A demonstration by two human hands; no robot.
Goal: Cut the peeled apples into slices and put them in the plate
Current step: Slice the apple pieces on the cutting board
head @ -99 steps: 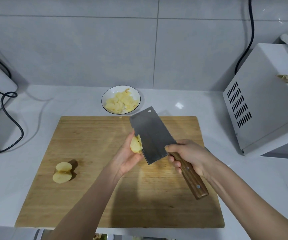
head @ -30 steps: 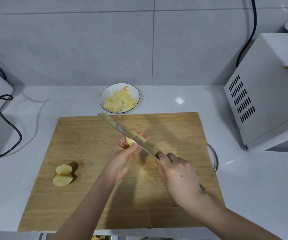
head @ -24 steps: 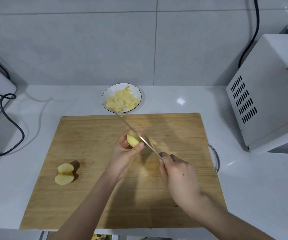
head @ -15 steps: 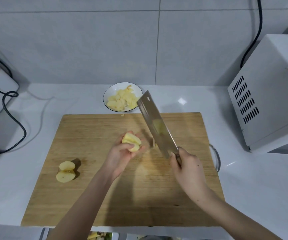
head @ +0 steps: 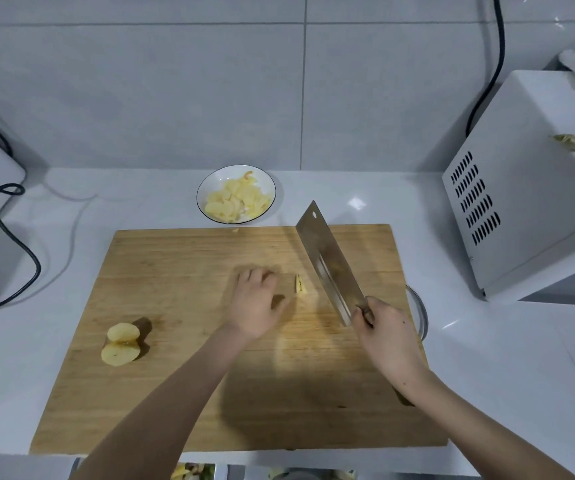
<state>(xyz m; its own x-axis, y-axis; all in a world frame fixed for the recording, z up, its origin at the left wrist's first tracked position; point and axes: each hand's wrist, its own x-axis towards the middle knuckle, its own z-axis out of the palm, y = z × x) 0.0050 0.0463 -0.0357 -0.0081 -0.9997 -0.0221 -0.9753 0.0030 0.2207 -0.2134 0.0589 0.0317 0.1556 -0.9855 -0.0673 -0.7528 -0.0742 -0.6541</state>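
rectangular wooden cutting board (head: pixel 209 410) | two peeled yellow apple pieces (head: pixel 121 344) near its left edge | right hand (head: pixel 384 329) grips steel cleaver (head: pixel 331 268), blade tilted over board | left hand (head: pixel 254 304) palm-down, blurred, grip unreadable | thin apple slice (head: pixel 300 285) just beside it | round white plate (head: pixel 209 181) holding slices, beyond board

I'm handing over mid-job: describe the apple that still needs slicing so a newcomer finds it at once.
Start at the big wooden cutting board on the white counter. Near its left edge, toward the front, sit two peeled apple chunks side by side. They are thick and rounded, unlike the thin wedge beside the cleaver and the flat slices in the plate.
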